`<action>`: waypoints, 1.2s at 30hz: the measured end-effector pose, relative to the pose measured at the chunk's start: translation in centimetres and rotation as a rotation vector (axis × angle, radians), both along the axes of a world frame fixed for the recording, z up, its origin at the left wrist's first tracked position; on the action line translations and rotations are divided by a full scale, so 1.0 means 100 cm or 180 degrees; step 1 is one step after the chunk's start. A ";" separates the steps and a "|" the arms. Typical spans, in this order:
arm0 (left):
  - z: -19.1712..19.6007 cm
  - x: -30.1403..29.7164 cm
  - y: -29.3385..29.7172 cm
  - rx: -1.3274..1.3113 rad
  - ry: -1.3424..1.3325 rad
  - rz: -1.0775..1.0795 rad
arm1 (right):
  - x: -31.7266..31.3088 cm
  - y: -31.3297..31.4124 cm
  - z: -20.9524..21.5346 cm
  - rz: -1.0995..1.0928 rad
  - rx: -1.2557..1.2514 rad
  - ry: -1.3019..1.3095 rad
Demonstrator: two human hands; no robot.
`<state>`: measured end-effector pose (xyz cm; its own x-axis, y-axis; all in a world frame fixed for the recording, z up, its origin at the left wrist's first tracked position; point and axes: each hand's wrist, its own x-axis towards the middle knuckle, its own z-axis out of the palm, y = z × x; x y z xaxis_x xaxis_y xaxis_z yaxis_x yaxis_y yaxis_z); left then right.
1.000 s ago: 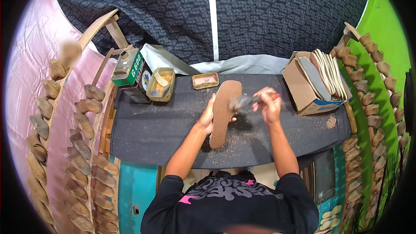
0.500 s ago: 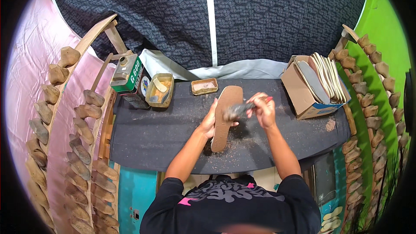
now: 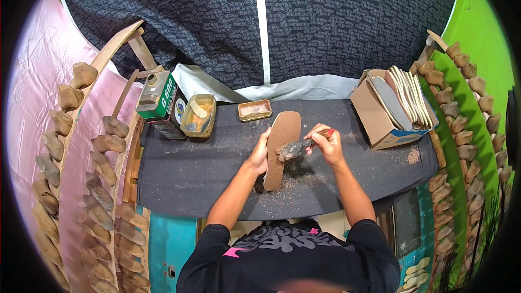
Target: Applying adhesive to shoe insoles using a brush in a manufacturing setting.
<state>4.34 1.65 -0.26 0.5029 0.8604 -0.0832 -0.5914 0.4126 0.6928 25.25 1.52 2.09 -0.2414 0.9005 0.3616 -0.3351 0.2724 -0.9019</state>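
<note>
Mid-table (image 3: 179,176): left hand (image 3: 259,154) steadies insole (image 3: 280,144), right hand (image 3: 327,145) brush (image 3: 293,150).

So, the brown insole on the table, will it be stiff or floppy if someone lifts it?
The insole looks thin and flat, so it is probably light and bends somewhat. The left hand steadies one edge, which suggests it slides easily on the table. Being flat, it will hardly roll.

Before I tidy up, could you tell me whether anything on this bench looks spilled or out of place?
Yes: brown crumbs and dust are scattered over the dark table around the insole, with a small heap beside the cardboard box.
</note>
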 end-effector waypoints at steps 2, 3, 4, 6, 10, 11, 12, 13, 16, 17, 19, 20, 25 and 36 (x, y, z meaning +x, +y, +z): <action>-0.003 -0.001 0.001 0.0135 0.0057 -0.0163 | 0.003 0.005 0.008 -0.0173 0.0105 0.0163; -0.004 -0.002 0.000 0.0264 0.0116 -0.0335 | 0.005 0.007 0.015 -0.0357 0.0205 0.0327; -0.004 -0.001 0.000 0.0265 0.0121 -0.0355 | 0.001 0.009 0.024 -0.0646 0.0254 0.0646; -0.003 0.000 0.000 0.0356 0.0175 -0.0415 | -0.004 0.015 0.030 -0.0988 0.0377 0.0969; -0.006 0.005 0.000 0.0521 0.0280 -0.0337 | -0.015 0.015 0.032 -0.0862 0.0256 0.0750; -0.008 0.003 0.000 0.0457 0.0200 -0.0333 | -0.016 0.017 0.031 -0.0944 0.0269 0.0671; -0.008 0.002 0.000 0.0391 0.0120 -0.0333 | -0.017 0.018 0.029 -0.1029 0.0280 0.0592; -0.008 0.001 0.000 0.0390 0.0120 -0.0339 | -0.014 0.018 0.028 -0.1153 0.0324 0.0470; -0.008 -0.001 0.000 0.0404 0.0292 -0.0323 | 0.001 0.025 0.026 -0.1671 0.0455 0.0191; -0.008 -0.002 0.001 0.0401 0.0260 -0.0299 | 0.006 0.026 0.026 -0.1864 0.0570 0.0145; -0.009 -0.003 0.002 0.0391 0.0237 -0.0293 | 0.008 0.025 0.033 -0.1870 0.0465 0.0433; -0.009 -0.004 0.004 0.0406 0.0230 -0.0300 | 0.009 0.024 0.036 -0.1863 0.0365 0.0715; -0.003 0.006 0.002 0.0494 0.0196 -0.0417 | -0.011 0.014 0.033 -0.1023 0.0486 0.0408; 0.003 0.001 0.002 0.0398 -0.0083 -0.0564 | 0.008 0.014 0.031 -0.1238 0.0313 0.0940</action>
